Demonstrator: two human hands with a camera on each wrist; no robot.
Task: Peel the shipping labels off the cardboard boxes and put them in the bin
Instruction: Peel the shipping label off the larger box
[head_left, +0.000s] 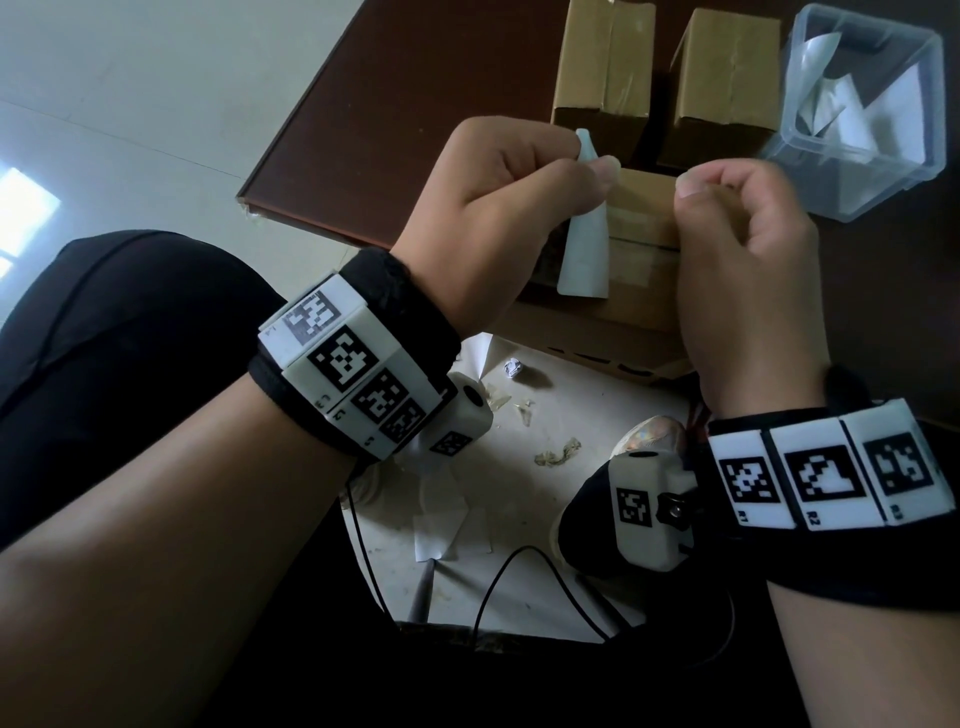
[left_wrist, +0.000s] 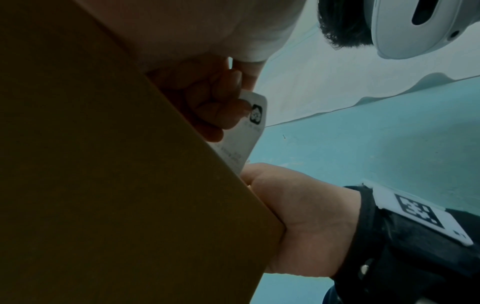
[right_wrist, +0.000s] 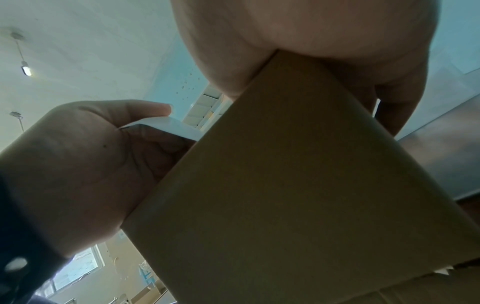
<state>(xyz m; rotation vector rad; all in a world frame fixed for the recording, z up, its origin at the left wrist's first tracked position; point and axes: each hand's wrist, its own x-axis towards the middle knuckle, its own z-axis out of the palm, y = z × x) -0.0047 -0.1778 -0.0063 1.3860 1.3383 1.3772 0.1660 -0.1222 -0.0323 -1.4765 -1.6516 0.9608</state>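
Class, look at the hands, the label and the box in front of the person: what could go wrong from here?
1. The left hand pinches the label only at its top; its lower edge looks to be on the box, so a hard pull might tear it.
2. The bin sits beyond the right hand; the sticky label could cling to fingers on the way.

Dark brown worktop (head_left: 395, 104) carrying three cardboard boxes: two (head_left: 605, 62) (head_left: 727, 67) standing side by side at the far edge, the third (head_left: 641, 244) sitting nearer. Clear plastic bin (head_left: 883, 156) resting just right of them. Pale floor (head_left: 519, 493) below holding paper scraps (head_left: 452, 530) and a crumpled ball (head_left: 513, 369).
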